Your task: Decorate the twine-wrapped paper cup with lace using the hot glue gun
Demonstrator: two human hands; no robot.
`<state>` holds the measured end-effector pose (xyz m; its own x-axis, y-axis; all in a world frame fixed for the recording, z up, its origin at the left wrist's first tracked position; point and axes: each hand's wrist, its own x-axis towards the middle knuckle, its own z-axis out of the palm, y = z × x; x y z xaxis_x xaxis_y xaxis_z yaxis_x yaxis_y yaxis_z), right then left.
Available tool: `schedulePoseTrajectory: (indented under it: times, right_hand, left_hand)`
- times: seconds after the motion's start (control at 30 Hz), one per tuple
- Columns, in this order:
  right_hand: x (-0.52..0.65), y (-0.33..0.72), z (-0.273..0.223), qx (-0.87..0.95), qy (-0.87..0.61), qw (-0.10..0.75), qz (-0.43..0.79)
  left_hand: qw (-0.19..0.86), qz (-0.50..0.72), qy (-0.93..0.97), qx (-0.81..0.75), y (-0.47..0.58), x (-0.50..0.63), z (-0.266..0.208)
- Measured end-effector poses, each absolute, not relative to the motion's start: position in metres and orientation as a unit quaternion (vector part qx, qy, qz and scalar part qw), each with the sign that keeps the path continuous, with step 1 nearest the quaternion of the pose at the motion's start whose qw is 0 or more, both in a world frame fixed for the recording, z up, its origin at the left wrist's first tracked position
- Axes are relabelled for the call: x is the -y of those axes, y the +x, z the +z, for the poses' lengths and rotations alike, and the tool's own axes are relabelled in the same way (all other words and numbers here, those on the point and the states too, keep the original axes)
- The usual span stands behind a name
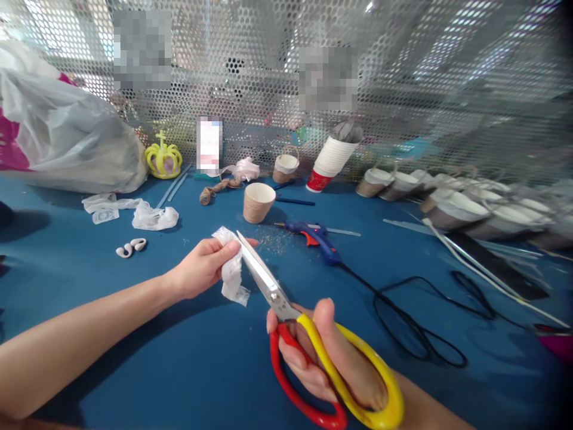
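Observation:
My left hand point(201, 267) pinches a white lace ribbon point(233, 280), whose loose end hangs below the fingers. In my right hand point(308, 352) is a pair of scissors point(275, 292) with one red and one yellow handle loop. Its blades look nearly closed, and their tips point at the ribbon's edge beside my left fingertips. Whether the blades touch the ribbon I cannot tell. Just beyond stands a tan twine-wrapped cup point(257, 206). A blue glue gun point(313, 236) lies to the right of the cup, its nozzle pointing left.
More lace point(154, 215) lies at left near a plastic bag point(67, 131). A yellow crown point(163, 158), twine point(217, 190), a small basket point(285, 167) and stacked paper cups point(333, 152) line the back. Several finished baskets point(456, 209) crowd the right; a black cable point(416, 316) loops across the table.

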<state>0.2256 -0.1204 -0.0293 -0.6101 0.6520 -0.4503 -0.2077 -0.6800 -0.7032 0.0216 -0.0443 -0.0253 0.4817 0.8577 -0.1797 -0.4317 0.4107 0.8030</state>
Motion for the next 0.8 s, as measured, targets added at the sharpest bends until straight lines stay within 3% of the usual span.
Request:
schedulePoseTrajectory:
  times: [0.23, 0.8]
  right_hand:
    - [0.1203, 0.2272, -0.0277, 0.307, -0.36, 0.257, 0.843]
    - [0.1154, 0.2276, -0.0251, 0.326, -0.367, 0.252, 0.834]
  left_hand:
    - [0.775, 0.439, 0.35, -0.29, 0.0204, 0.0436, -0.0206]
    - [0.812, 0.378, 0.363, -0.255, 0.0212, 0.047, -0.0225]
